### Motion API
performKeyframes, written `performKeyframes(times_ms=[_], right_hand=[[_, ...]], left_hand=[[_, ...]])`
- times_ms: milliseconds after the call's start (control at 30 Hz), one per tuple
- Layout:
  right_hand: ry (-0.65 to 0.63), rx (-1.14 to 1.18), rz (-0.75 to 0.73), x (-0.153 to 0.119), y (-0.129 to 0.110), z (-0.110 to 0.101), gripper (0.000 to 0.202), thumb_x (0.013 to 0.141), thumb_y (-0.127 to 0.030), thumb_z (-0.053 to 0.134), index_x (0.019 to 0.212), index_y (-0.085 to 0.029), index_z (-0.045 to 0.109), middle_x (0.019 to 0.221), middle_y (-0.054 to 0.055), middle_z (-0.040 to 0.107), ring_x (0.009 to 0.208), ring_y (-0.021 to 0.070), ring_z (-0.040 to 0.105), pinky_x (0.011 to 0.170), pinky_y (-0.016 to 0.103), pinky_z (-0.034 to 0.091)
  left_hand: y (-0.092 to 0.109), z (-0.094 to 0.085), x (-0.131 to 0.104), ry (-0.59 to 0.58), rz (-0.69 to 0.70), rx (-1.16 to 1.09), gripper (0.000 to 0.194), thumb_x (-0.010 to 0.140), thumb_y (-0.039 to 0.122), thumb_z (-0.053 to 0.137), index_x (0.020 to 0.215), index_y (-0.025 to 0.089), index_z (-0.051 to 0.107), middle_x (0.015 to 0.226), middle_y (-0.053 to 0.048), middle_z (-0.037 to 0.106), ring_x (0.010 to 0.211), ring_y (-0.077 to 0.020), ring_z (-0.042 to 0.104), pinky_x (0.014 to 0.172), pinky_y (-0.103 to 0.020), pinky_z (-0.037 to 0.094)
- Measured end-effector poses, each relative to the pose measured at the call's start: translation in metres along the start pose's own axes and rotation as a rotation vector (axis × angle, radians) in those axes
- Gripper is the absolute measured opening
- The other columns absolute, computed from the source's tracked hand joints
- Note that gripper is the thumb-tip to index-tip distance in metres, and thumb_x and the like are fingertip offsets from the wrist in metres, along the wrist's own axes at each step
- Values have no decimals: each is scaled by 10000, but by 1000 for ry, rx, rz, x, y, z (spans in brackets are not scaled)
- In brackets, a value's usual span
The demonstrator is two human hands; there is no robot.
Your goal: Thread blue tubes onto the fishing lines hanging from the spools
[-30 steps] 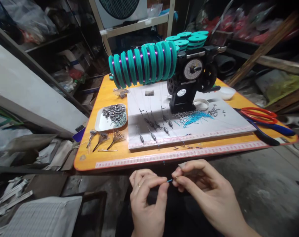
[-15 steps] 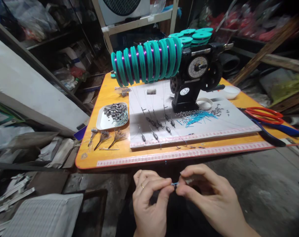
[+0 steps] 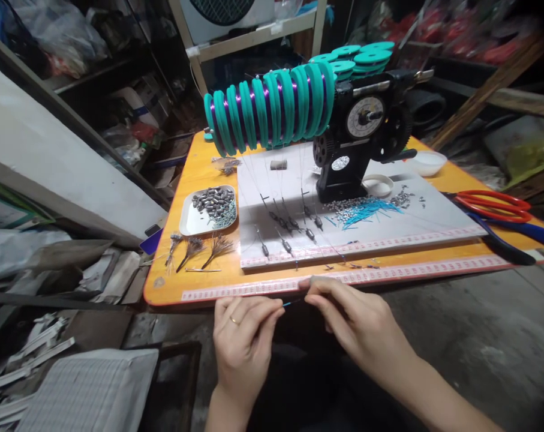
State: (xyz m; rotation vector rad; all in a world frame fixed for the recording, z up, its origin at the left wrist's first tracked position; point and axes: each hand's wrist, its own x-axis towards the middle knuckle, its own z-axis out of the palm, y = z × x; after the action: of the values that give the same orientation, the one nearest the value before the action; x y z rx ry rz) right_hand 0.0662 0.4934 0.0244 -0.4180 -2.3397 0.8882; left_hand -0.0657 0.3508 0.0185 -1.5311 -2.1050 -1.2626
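At the table's front edge my left hand point(image 3: 242, 333) is closed, thumb and forefinger pinching a thin blue stick-like piece point(image 3: 288, 304). Its short tip points toward my right hand point(image 3: 357, 315), which is closed in a pinch a small gap away. A faint dark line seems to run from the blue piece into the right fingertips; its exact kind is too fine to tell. Beyond my hands, fishing lines with dark sinkers point(image 3: 287, 246) lie on a grey board point(image 3: 254, 210). They lead up to green spools point(image 3: 272, 108) wound with purple line, mounted on a black winding machine point(image 3: 343, 174).
A white tray point(image 3: 186, 223) of metal sinkers stands at left, with wire bundles point(image 3: 215, 249) before it. Blue sticks point(image 3: 370, 213) and small metal pieces lie on the board. Red-handled scissors point(image 3: 496, 201) and blue-handled pliers point(image 3: 519, 231) rest at right. Printed measuring tape point(image 3: 245, 290) lines the edge.
Both hands have moved up and left toward the table edge. They have drawn farther apart, widening the gap between their fingertips. The view has shifted slightly.
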Motion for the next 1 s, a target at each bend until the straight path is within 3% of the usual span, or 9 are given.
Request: performKeyframes(times_ms=[133,300,400,500,567,667,767,1000], right_hand=[[69,-333,-98,-8,20,-17,121,981,-198,526,1086,-183,584,1049,61,751,860,187,741,767,273,527],[137,-610,-97,-21,41,-45,158,979,-262,544,1084,-169,618,1025,54,761,817,202,746,697,291,499],[196,-671,-102,-23,44,-53,180,991,-271,513,1051,-179,656,969,62,762,769,214,736,670,316,486],[241,-624,-83,-25,37,-50,192,973,-235,543,1102,-171,669,1008,100,727,802,216,715,710,319,492],[226,-558,-86,-26,27,-42,250,963,-207,555,1191,-156,644,916,97,697,736,199,687,686,315,488],[76,-463,-94,-28,14,-23,369,983,-210,507,1343,-134,542,745,44,627,612,176,626,595,305,467],[-20,-427,-61,-30,11,-10,425,1000,-241,469,1408,-122,475,774,46,633,622,176,633,575,296,472],[51,-532,-19,-41,35,-27,397,990,-258,496,1362,-140,563,736,33,578,525,144,576,543,278,449]], left_hand=[[-5,10,16,-90,79,17,176,866,53,641,985,180,668,857,-42,704,765,-166,605,709,-304,479],[0,33,30,-186,173,48,110,901,86,596,959,148,667,792,-59,652,712,-169,544,666,-296,484],[2,36,34,-217,191,50,112,919,93,569,950,144,663,779,-57,629,710,-166,537,655,-290,481],[2,33,37,-245,200,76,119,920,77,558,959,135,654,787,-59,623,709,-163,534,657,-294,477],[1,30,38,-258,215,103,117,917,72,563,966,132,651,785,-57,623,703,-163,535,652,-295,475],[1,27,39,-280,224,132,115,923,82,561,972,138,648,792,-53,628,714,-165,554,657,-291,483],[2,27,40,-292,234,137,117,915,73,574,985,134,643,800,-54,629,727,-167,566,671,-294,489],[1,31,40,-313,236,90,156,884,33,607,1013,121,619,800,-53,600,727,-164,549,675,-300,477]])
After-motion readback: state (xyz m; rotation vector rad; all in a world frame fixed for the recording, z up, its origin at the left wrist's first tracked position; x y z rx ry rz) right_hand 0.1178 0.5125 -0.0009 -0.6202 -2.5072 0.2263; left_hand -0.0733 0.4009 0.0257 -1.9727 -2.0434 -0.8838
